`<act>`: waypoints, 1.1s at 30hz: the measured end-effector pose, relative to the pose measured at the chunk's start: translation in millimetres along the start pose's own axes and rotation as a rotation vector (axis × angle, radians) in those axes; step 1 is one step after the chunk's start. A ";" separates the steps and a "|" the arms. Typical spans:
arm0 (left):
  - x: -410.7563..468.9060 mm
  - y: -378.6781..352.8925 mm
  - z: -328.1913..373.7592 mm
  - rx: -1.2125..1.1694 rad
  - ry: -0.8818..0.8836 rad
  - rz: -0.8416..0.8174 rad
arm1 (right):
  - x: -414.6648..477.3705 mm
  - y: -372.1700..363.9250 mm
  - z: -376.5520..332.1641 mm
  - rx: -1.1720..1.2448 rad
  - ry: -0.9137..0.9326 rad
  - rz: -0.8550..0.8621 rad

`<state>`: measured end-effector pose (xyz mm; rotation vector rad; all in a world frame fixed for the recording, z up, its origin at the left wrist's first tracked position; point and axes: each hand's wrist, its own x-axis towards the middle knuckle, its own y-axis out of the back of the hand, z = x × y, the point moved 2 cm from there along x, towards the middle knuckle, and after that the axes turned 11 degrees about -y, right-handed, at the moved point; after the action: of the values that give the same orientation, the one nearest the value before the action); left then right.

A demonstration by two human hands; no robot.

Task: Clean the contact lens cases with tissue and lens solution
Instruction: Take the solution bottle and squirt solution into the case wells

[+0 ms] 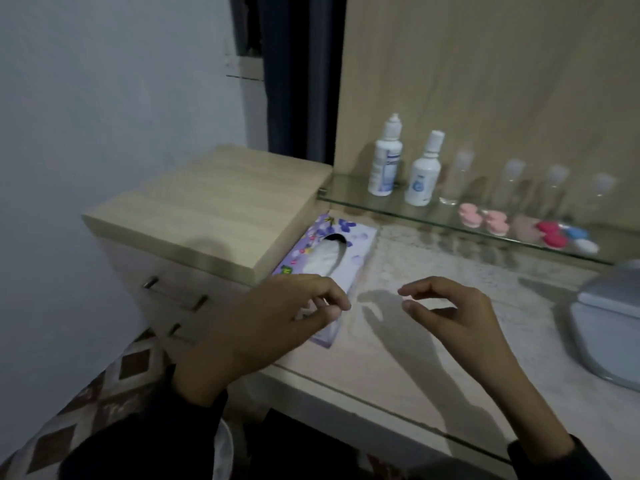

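The left hand (277, 317) hovers over the purple floral tissue pack (349, 244), fingers loosely curled and empty, probably to pull a sheet; the right hand (460, 313) hangs likewise.

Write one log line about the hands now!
left hand: empty, over tissue box | right hand: empty, above table | lens cases: untouched on glass shelf

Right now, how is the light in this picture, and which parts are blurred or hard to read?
Head view: dim, bluish light; the right hand throws a long shadow on the table; the clear bottles and lens cases on the glass shelf look blurred; the white bottles' labels cannot be read.
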<state>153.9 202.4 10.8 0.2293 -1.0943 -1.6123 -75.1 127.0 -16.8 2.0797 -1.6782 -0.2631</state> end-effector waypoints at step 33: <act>262.3 -102.6 -55.6 -0.176 0.243 0.719 | -8.6 76.8 115.0 -0.191 -0.069 0.287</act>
<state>26.2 -54.6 4.6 -0.0845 -0.7212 -0.9918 -192.7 97.3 -83.9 1.6862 -1.8853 -0.3890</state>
